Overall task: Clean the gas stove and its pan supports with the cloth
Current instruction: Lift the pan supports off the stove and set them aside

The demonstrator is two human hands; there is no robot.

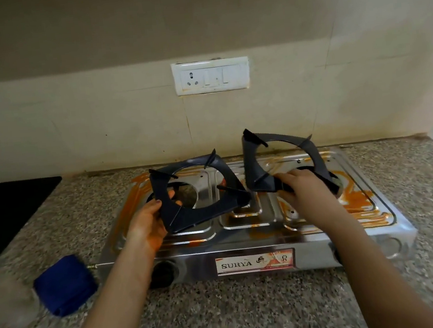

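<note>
A two-burner steel gas stove (pixel 246 225) smeared with orange stains sits on the granite counter. My left hand (pixel 150 219) grips the near left edge of the left dark pan support (pixel 219 171), which is lifted and tilted above the left burner. My right hand (pixel 300 187) grips the near edge of the right dark pan support (pixel 313 151), raised steeply on edge over the right burner. A folded blue cloth (pixel 65 285) lies on the counter just left of the stove's front corner, untouched.
A black mat (pixel 9 212) lies on the counter (pixel 226 315) at the far left. A white socket and switch plate (pixel 211 76) is on the tiled wall behind the stove. Two black knobs sit on the stove front. Something white and red stands at the right edge.
</note>
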